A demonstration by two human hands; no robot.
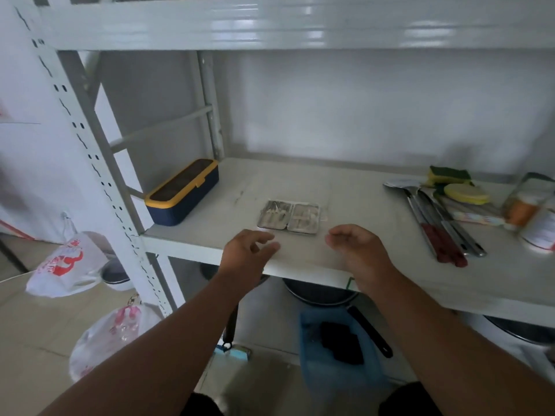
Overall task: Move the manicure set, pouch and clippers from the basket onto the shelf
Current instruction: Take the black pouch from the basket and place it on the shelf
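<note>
The manicure set (289, 217) lies opened flat on the grey shelf (345, 187), its metal tools showing in two halves. Just in front of it, over the shelf's front edge, hover my left hand (244, 255) and my right hand (359, 252), both with loosely curled fingers and holding nothing. Neither hand touches the set. Down on the floor between my arms stands a blue basket (312, 364) with a black pouch (341, 342) inside it. Clippers are not visible.
A navy box with a yellow rim (183, 192) sits at the shelf's left end. Utensils with red handles (441, 223), sponges (456, 184) and jars (534, 211) crowd the right end. Pans rest below the shelf. Plastic bags (64, 265) hang at left.
</note>
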